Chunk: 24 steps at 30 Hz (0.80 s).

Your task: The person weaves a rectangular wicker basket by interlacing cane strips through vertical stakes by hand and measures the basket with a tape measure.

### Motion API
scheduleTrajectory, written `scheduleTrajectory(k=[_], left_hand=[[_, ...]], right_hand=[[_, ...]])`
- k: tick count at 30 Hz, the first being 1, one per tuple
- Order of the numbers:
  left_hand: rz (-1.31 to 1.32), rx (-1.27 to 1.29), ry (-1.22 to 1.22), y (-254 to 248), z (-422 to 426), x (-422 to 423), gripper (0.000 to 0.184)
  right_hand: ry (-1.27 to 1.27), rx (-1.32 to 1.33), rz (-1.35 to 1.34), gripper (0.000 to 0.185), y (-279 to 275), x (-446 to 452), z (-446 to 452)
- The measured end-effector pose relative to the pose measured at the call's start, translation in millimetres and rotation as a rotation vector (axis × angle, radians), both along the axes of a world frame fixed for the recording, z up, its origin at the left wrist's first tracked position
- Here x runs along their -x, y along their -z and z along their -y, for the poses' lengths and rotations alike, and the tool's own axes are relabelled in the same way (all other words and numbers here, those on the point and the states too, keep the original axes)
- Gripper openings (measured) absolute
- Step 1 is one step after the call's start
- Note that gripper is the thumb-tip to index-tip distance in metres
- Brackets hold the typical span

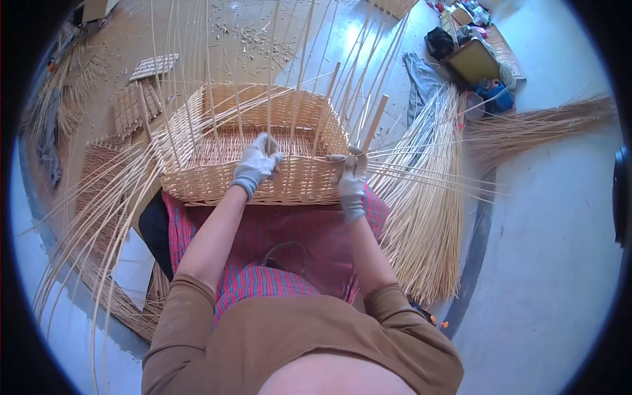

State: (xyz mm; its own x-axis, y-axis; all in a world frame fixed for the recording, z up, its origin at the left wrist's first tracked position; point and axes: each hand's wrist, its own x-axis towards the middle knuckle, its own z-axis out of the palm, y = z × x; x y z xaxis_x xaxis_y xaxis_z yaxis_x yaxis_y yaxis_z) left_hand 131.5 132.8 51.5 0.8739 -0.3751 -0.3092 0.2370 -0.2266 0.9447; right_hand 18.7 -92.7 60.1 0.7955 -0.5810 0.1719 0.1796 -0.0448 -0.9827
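A rectangular woven wicker basket rests on my lap over a red striped cloth. Tall thin stakes rise from its walls, and long loose strands fan out to its left and right. My left hand, in a pale glove, is at the middle of the near rim, its fingers closed round an upright stake. At the near right corner, my gloved right hand has its fingers closed at the rim where several strands come out sideways. What exactly they pinch is too small to make out.
A big bundle of pale strands lies right of the basket, with a browner bundle beyond. Woven panels lie on the left. Bags and a box stand at the upper right. Cut scraps litter the floor ahead.
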Motion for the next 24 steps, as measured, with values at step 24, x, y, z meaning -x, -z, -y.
scheduleTrajectory(k=[24], left_hand=[[0.023, -0.17, 0.117, -9, 112, 19, 0.016]], right_hand=[[0.029, -0.122, 0.288, 0.049, -60, -44, 59]])
